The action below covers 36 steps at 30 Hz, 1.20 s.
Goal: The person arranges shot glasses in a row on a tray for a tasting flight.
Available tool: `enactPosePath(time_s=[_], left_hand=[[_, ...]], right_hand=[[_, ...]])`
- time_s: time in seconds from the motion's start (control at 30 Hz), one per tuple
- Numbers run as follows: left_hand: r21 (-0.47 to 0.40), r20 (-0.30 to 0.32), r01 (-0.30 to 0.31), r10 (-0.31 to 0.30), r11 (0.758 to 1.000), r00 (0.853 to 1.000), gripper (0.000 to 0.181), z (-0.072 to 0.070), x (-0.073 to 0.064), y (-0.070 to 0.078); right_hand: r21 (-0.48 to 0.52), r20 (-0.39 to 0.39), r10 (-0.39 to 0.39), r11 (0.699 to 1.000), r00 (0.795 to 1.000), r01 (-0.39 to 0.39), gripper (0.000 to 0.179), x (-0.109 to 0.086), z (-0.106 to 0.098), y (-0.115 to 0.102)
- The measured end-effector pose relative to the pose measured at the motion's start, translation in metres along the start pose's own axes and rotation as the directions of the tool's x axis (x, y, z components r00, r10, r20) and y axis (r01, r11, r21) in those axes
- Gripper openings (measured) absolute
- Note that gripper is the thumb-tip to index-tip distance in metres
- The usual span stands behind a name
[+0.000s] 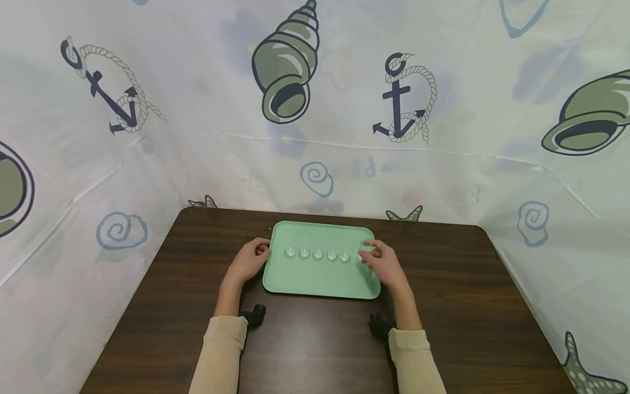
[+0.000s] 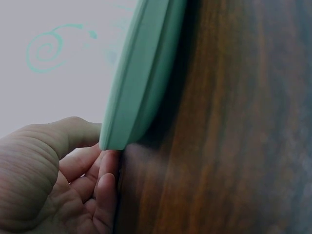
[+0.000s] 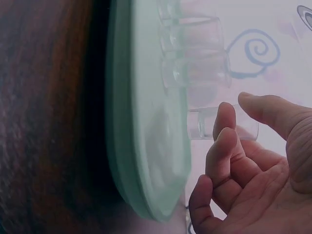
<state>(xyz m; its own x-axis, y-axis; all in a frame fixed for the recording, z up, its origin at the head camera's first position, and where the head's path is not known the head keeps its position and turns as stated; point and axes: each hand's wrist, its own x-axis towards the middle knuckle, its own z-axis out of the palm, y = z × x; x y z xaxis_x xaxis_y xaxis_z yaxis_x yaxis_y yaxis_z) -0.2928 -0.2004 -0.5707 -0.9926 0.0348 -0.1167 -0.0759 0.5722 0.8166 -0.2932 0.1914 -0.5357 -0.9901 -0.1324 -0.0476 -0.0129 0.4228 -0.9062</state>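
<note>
A pale green tray [image 1: 320, 282] lies on the dark wooden table, with several small clear glasses [image 1: 318, 254] standing in a row on it. At its left edge my left hand [image 1: 250, 260] pinches the rim. The left wrist view has the thumb [image 2: 80, 132] against the tray's edge [image 2: 141, 73] and the other fingers curled below. Over the tray's right side, my right hand [image 1: 384, 264] holds a clear glass [image 3: 196, 125] between thumb and fingers. That glass is apart from the row [image 3: 195, 73] and partly hidden by the fingers.
The brown table [image 1: 458, 306] extends around the tray on every side. A white cloth [image 1: 354, 180] printed with shells and anchors hangs behind and beside it. Black wrist mounts [image 1: 255, 316] show at both cuffs.
</note>
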Motion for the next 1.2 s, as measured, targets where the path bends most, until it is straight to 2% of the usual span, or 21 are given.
enactPosePath(time_s=[0.27,0.73,1.2], left_hand=[[-0.003,0.002,0.002,-0.002,1.0,1.0,0.042,0.0007,0.0019,-0.0031],[-0.012,-0.001,0.007,-0.007,1.0,1.0,0.042,0.0005,0.0006,0.0008],[-0.02,0.002,0.004,-0.004,1.0,1.0,0.042,0.0006,0.0004,-0.0013]], right_hand=[[-0.024,0.019,-0.01,1.0,1.0,0.01,0.044,0.0017,0.0036,0.0038],[-0.058,0.042,0.041,0.998,0.998,-0.038,0.046,0.0019,0.008,0.0031],[-0.067,0.058,0.029,0.997,0.998,-0.025,0.048,0.0041,0.0087,0.009]])
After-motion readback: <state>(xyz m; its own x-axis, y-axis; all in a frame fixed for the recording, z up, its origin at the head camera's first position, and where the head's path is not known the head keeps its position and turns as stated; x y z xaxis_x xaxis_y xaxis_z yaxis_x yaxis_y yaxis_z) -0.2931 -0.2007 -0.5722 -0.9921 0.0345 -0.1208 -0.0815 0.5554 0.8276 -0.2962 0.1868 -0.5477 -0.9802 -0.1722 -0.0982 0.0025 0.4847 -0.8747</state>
